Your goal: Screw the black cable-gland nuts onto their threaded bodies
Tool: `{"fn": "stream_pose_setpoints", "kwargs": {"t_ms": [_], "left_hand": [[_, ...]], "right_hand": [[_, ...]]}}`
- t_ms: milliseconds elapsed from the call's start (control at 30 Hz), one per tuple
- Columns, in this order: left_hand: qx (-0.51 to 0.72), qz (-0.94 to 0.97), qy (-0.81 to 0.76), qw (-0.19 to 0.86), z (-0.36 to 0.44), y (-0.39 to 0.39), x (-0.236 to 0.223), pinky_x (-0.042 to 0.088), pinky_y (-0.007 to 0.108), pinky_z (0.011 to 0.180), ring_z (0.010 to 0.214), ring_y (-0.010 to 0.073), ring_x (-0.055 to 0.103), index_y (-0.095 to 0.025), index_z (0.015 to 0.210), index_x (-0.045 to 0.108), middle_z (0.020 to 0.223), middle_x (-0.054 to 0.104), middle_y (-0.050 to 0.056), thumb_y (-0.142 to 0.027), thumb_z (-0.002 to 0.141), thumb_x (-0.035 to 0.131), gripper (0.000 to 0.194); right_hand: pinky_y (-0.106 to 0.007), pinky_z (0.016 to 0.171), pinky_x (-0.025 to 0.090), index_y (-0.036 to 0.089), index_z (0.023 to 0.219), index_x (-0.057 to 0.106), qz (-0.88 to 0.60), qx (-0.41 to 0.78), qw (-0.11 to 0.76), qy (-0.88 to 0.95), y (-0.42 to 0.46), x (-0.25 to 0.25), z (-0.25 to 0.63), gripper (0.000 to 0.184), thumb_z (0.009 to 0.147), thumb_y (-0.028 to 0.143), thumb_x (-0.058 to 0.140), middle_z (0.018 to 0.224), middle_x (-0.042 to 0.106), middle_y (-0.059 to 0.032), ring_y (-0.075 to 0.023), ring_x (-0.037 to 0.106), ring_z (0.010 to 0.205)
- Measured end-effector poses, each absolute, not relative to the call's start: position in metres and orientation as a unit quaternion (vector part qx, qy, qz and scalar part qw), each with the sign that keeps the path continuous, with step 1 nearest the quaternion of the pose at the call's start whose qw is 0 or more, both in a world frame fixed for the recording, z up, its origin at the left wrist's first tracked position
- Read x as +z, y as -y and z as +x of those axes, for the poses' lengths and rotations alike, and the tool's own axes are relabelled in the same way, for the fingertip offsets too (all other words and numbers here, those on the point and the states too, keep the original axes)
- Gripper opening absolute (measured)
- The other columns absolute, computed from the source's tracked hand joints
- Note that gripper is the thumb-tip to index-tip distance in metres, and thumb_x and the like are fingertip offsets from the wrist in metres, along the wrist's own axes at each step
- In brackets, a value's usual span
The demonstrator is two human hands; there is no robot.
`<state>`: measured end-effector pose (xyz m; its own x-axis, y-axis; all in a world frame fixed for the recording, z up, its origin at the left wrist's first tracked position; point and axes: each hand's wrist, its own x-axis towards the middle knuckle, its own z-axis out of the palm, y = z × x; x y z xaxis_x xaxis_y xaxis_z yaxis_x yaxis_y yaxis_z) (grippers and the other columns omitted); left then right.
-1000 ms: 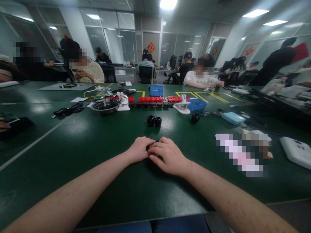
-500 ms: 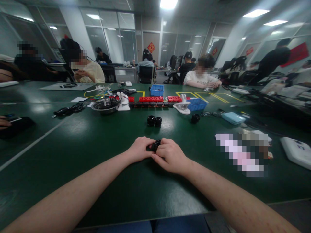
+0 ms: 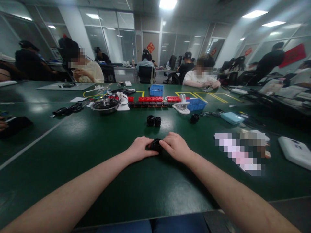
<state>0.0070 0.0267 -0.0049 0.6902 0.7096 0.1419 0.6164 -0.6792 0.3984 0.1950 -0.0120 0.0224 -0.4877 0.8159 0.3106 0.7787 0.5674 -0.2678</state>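
Note:
A glossy black ribbed cylinder (image 3: pixel 156 145), perhaps a lens-like part, is held just above or on the green table in front of me; its exact kind is unclear. My left hand (image 3: pixel 141 149) is wrapped around its left side, thumb along the near face. On the right edge, the thumb and fingertips of my right hand (image 3: pixel 175 147) pinch it, with the other fingers curled behind and partly hidden. Beyond the hands, two similar black cylinders (image 3: pixel 154 121) stand side by side. Another black cylinder (image 3: pixel 194 118) lies farther right.
Red and black strips (image 3: pixel 150 101) run across the green table (image 3: pixel 116 194). Behind them is a blue bin (image 3: pixel 156 90); a metal bowl (image 3: pixel 105 110) with cables stands left. A white clamp stand (image 3: pixel 182 105), a light-blue case (image 3: pixel 232 118) and a white device (image 3: pixel 295 150) are right. People sit around.
My right hand has shifted slightly right and its fingers have rolled back, exposing more of the black cylinder. The left hand keeps its hold almost unmoved.

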Motion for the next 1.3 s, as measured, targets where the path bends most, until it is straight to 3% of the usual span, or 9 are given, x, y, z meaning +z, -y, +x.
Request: {"fn": "stream_pose_setpoints", "kwargs": {"t_ms": [100,200,600,800,1000,1300], "left_hand": [[0.138,0.906,-0.364,0.166,0.007,-0.026,-0.004,0.033,0.027,0.065,0.072,0.0174,0.049,-0.019,0.08,0.058,0.074,0.056,-0.001,-0.054,0.072,0.058,0.036],[0.138,0.907,-0.361,0.164,0.007,-0.025,-0.004,0.033,0.027,0.065,0.072,0.0178,0.049,-0.019,0.082,0.058,0.074,0.056,-0.001,-0.055,0.071,0.058,0.038],[0.143,0.91,-0.352,0.164,0.006,-0.025,-0.003,0.034,0.027,0.065,0.071,0.0162,0.049,-0.02,0.081,0.057,0.072,0.054,-0.002,-0.052,0.072,0.059,0.034],[0.139,0.911,-0.354,0.159,0.008,-0.026,-0.005,0.035,0.028,0.065,0.07,0.0164,0.049,-0.019,0.079,0.057,0.072,0.055,-0.001,-0.053,0.071,0.058,0.035],[0.136,0.912,-0.357,0.151,0.008,-0.028,-0.009,0.035,0.028,0.068,0.073,0.0169,0.05,-0.019,0.081,0.056,0.076,0.057,-0.001,-0.049,0.073,0.057,0.031],[0.132,0.913,-0.359,0.145,0.008,-0.029,-0.01,0.035,0.029,0.068,0.072,0.017,0.049,-0.019,0.077,0.055,0.076,0.057,-0.001,-0.049,0.073,0.057,0.031]], "right_hand": [[-0.03,0.073,0.038,0.012,0.1,0.058,-0.496,0.049,0.225,0.837,0.002,0.017,0.201,0.033,0.09,0.034,0.035,0.085,0.061,-0.0075,-0.0176,0.052,0.079],[-0.031,0.076,0.039,0.01,0.112,0.05,-0.512,0.06,0.233,0.824,-0.002,0.012,0.202,0.038,0.09,0.036,0.035,0.092,0.06,-0.009,-0.0185,0.053,0.086],[-0.035,0.077,0.04,0.012,0.109,0.052,-0.505,0.049,0.262,0.821,0.017,0.022,0.188,0.036,0.082,0.036,0.049,0.09,0.059,-0.0079,-0.0211,0.052,0.086],[-0.041,0.085,0.038,0.014,0.117,0.046,-0.487,0.009,0.324,0.811,0.026,0.029,0.184,0.042,0.08,0.034,0.051,0.112,0.053,-0.013,-0.0247,0.046,0.101],[-0.034,0.077,0.039,0.014,0.095,0.06,-0.495,0.029,0.226,0.838,0.026,0.024,0.179,0.024,0.083,0.032,0.048,0.089,0.059,-0.0083,-0.0199,0.048,0.085],[-0.034,0.075,0.039,0.014,0.096,0.061,-0.504,0.021,0.231,0.832,0.027,0.023,0.177,0.025,0.084,0.032,0.048,0.089,0.057,-0.0085,-0.0192,0.046,0.085]]}}
